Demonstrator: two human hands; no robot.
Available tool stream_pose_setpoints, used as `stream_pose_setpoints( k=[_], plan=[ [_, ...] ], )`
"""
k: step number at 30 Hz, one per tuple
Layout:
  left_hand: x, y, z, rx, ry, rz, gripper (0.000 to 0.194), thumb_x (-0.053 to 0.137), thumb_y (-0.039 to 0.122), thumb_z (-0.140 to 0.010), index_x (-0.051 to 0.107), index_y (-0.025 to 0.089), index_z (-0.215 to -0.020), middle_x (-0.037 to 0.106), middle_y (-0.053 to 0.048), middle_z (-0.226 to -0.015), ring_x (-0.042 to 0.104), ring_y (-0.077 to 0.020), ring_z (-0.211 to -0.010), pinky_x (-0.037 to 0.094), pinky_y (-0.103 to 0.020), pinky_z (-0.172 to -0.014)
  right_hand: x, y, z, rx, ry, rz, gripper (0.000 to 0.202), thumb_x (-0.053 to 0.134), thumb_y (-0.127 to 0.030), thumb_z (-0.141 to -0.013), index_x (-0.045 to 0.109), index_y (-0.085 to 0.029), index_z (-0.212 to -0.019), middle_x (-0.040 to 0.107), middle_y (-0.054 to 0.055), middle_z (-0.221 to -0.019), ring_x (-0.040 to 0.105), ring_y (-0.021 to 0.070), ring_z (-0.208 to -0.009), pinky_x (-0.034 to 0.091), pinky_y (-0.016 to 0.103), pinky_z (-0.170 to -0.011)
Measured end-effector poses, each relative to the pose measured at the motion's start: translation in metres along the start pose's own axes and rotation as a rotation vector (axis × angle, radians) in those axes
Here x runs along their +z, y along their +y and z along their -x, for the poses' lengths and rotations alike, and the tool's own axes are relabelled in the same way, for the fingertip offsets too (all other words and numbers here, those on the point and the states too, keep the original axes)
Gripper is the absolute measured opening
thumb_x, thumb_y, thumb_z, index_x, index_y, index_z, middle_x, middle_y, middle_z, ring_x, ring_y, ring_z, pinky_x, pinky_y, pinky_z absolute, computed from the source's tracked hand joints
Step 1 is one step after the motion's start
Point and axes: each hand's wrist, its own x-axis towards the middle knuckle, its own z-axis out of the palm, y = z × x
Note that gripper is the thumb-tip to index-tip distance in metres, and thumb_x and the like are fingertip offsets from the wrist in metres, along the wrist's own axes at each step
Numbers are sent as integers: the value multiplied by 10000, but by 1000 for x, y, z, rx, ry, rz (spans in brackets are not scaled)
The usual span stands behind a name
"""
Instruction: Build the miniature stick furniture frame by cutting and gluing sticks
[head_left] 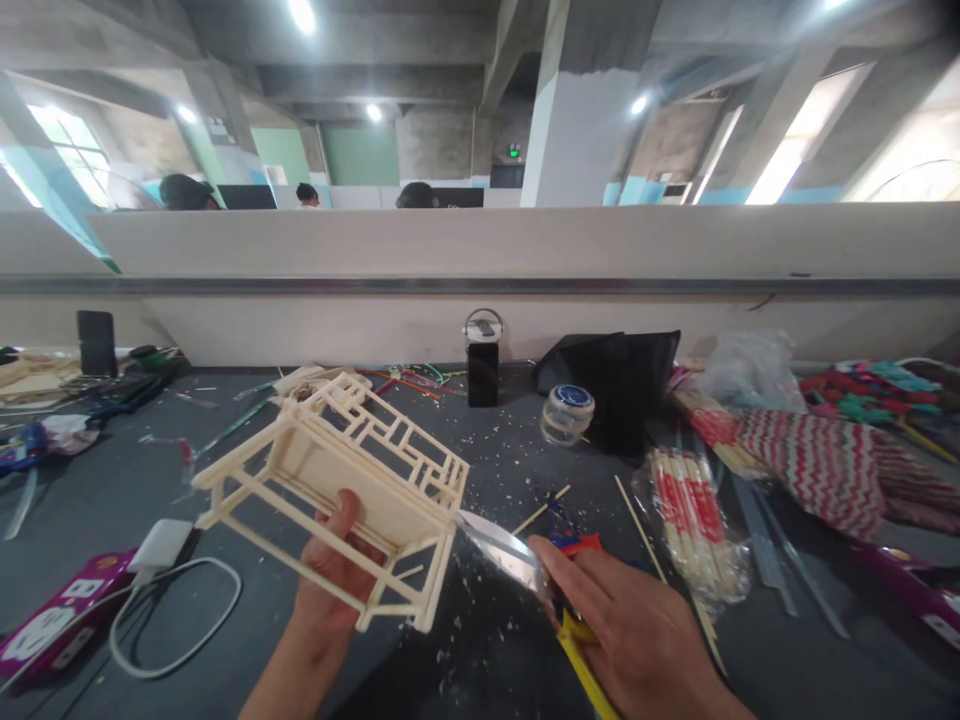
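My left hand [341,560] is closed around a small pale-wood model bench [337,470], with the thumb on its flat panel. The bench is tilted; thin sticks form its legs and rails, and a lattice forms its back. In my right hand [630,625] are yellow-handled scissors [506,553], gripped from above. Their metal blades point left, and the tip is at the bench's right corner; whether it touches the wood I cannot tell. Part of the handle is hidden by my fingers.
A bag of sticks [694,520], a lidded jar [568,414] and a black pouch [622,380] are to the right. Behind stands a dark upright device [483,372]. A white charger [160,547] with cable sits on a purple box [67,620] at left. Chips litter the table.
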Motion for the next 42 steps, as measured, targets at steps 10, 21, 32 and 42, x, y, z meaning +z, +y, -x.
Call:
stream_pose_setpoints(
  k=[10,21,32,42],
  plan=[
    [9,-2,2,-39,148,-105,338,569,170,-863,610,164,-1198,769,-44,-722,746,-245,-696,591,-390,-836,7,10,3,2,-5,21,513,432,-63,-643,503,-217,-1127,666,-10,-735,630,151,-581,437,255,-566],
    [-9,-2,-6,-93,7,-8,319,534,162,-882,631,195,-1184,784,-49,-819,745,-227,-696,592,-381,-844,3,11,2,193,-104,-280,262,490,-144,-813,585,-246,-1036,662,-25,-745,635,129,-643,459,220,-600],
    [-11,0,-7,182,-113,-69,565,906,176,-485,703,299,-999,779,48,-832,735,-202,-730,598,-359,-840,6,-1,3,270,-172,-338,221,536,-220,-850,598,-247,-1060,695,-27,-793,672,131,-676,509,212,-579],
    [-4,6,6,250,-93,-139,593,909,178,-458,717,283,-1009,762,19,-730,733,-261,-781,605,-408,-830,10,-8,5,254,-63,-262,237,499,-221,-870,612,-210,-1079,703,20,-795,690,172,-692,553,260,-605]
  ],
)
